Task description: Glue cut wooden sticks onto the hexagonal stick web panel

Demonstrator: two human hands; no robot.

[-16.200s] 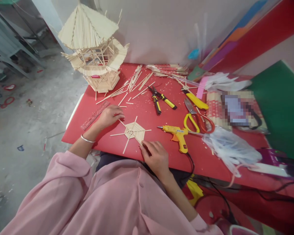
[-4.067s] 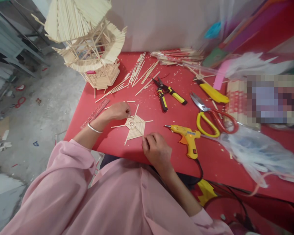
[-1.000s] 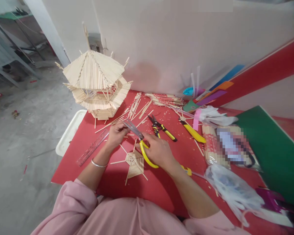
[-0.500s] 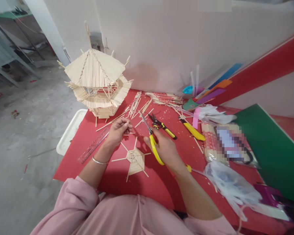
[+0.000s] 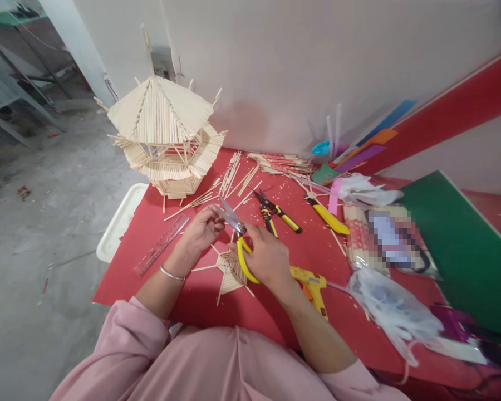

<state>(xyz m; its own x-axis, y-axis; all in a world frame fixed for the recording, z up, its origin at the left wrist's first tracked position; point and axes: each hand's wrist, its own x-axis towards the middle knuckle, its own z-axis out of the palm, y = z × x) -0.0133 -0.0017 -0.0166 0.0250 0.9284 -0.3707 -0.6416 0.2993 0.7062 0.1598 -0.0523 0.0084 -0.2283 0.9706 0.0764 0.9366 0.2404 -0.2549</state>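
Now my right hand (image 5: 268, 255) is closed round the scissors (image 5: 240, 228), their parted blades (image 5: 232, 219) pointing far left, beside my half-curled left hand (image 5: 204, 229); I can't quite tell whether it pinches anything. Nearer, the stick web (image 5: 232, 274) lies on the red table (image 5: 129, 284).

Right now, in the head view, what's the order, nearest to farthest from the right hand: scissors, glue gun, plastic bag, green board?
Right hand:
1. Scissors: gripped in it.
2. Glue gun: just right, beside the forearm.
3. Plastic bag: farther right.
4. Green board: far right.
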